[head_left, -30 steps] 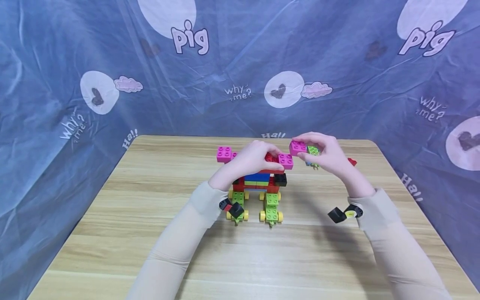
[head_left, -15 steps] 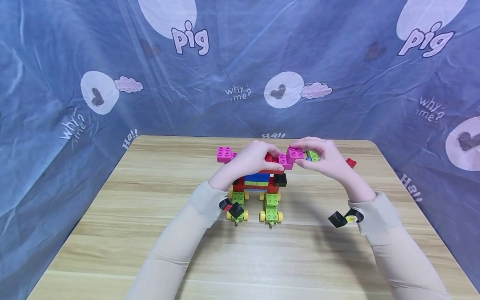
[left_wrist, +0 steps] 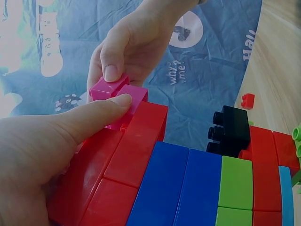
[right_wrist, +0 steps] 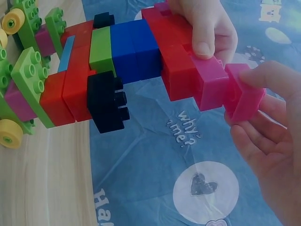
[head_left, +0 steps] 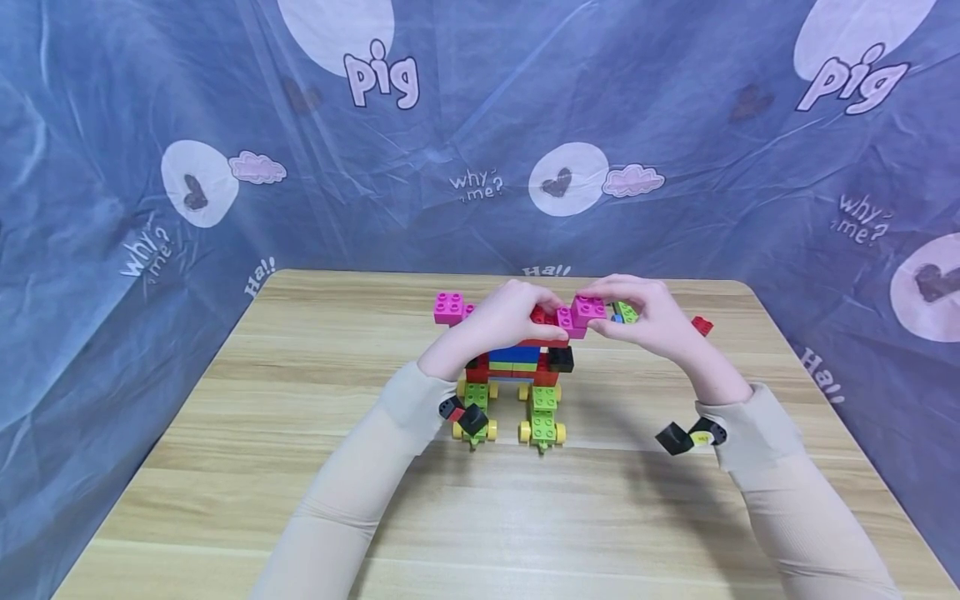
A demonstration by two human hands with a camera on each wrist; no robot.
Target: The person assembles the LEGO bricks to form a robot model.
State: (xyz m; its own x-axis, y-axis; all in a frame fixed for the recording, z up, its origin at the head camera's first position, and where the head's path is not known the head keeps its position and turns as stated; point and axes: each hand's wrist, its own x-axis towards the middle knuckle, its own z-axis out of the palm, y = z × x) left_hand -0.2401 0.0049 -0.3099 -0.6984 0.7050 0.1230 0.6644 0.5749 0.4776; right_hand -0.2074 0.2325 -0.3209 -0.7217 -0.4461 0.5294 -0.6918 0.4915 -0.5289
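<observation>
A toy model of large plastic building bricks stands mid-table on green bases with yellow wheels. Its body stacks red, light green and blue bricks, with black bricks at the sides. My left hand grips the red top layer, the thumb reaching onto a pink brick at the model's right end. Between thumb and fingers my right hand pinches another pink brick. This brick sits right at the outer side of the end brick, partly overlapping it in the head view.
Behind my right hand, green and blue bricks lie on the table. A small red brick lies farther right. Another pink brick tops the model's left end. A blue printed cloth surrounds the wooden table.
My right hand has moved slightly left and down, bringing its pink brick up against the model's right end. The left hand has kept its grip in place.
</observation>
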